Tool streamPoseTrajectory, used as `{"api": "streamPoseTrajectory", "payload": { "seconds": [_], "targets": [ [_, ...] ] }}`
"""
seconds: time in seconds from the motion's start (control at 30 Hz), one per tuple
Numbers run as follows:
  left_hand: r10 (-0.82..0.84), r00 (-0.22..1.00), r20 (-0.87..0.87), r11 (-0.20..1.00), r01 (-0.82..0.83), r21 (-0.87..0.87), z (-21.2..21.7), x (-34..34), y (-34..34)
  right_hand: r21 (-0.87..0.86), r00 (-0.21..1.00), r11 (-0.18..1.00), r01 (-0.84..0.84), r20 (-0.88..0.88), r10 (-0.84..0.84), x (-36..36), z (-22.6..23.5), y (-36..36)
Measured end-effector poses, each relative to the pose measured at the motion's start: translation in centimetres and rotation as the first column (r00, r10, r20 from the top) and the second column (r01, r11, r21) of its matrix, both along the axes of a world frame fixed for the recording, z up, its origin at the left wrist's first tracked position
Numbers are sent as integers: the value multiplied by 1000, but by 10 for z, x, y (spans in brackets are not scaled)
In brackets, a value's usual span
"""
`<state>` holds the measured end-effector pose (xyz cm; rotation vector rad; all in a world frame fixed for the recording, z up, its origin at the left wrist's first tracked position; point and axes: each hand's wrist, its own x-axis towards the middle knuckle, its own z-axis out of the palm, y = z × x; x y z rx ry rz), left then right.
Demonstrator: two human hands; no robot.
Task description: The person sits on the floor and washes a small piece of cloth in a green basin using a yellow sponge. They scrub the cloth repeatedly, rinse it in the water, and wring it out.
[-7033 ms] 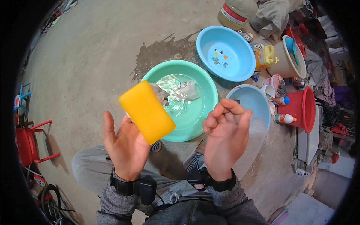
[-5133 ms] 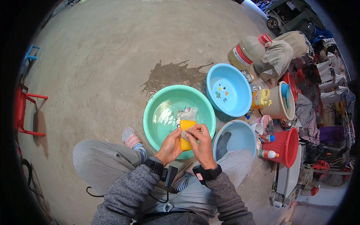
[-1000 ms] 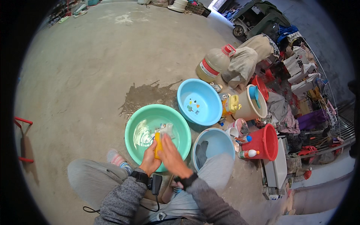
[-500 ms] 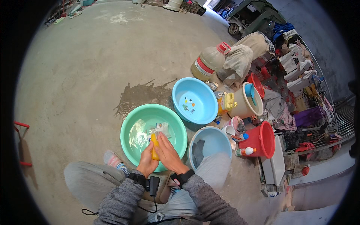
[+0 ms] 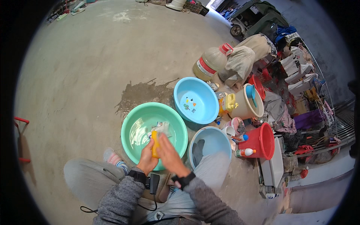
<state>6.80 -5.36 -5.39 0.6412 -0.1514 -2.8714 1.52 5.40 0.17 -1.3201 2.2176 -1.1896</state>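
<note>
Over the near part of the green basin [image 5: 129, 153], my left hand [image 5: 147, 157] is closed around a yellow bar of soap [image 5: 155, 142]. My right hand [image 5: 168, 152] is against or just beside the bar's right side, its fingers smeared by motion. Water lies in the green basin, with a small whitish, printed, crumpled thing [image 5: 164, 127] just beyond my fingers; whether it is cloth or plastic I cannot tell. Close to my right wrist, a pale blue basin [image 5: 221, 140] holds a dark grey sock-like cloth [image 5: 198, 150].
A bright blue basin [image 5: 197, 98] stands beyond the green one. To the right are a yellow jug [image 5: 227, 104], a cream bucket [image 5: 243, 108], a red bucket [image 5: 262, 140] and a white-capped bottle [image 5: 245, 152]. A large red-capped jug [image 5: 210, 62] stands farther back. Wet concrete [image 5: 138, 93] borders the basins.
My right hand has shifted slightly right and is blurred now, uncovering more of the yellow soap. My left hand keeps its hold on the bar. The view has shifted slightly.
</note>
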Motion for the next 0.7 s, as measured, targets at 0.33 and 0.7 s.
{"api": "streamPoseTrajectory", "payload": {
  "seconds": [0.33,0.7],
  "targets": [
    [21,998,51,1000,-20,-9,12,1,-1,82,995,995,-56,-83,63,3,9,-9],
    [59,997,46,990,-53,-128,8,-1,2,232,967,961,-148,-169,190,2,21,-11]
  ]
}}
